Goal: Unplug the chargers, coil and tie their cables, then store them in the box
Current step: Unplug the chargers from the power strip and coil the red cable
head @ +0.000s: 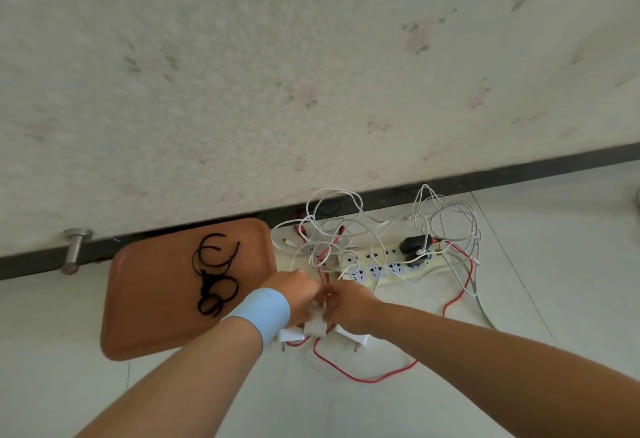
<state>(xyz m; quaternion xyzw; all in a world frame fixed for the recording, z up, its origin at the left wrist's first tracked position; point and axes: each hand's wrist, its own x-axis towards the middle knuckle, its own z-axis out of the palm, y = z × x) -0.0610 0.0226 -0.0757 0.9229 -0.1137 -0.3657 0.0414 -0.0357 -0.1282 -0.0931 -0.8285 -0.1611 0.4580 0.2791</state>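
Observation:
My left hand [294, 290] and my right hand [349, 301] meet over a white charger block [316, 327] near the floor, both closed on it and on the red cable [363, 377] that runs from it. Two more white chargers lie under my hands, one white charger [289, 335] to the left and another white charger [353, 335] to the right. A white power strip [388, 266] lies behind, with a black charger [415, 243] plugged in. Tangled white cables [446, 219] pile over it. Black cable ties [216, 273] lie on a brown tray [152, 299].
A wall with floral wallpaper [311, 74] and a dark baseboard [519, 174] rises just behind the strip. A metal door stop [74, 250] sticks out at the left. Pale floor tiles [554, 282] spread to the right. No box is in view.

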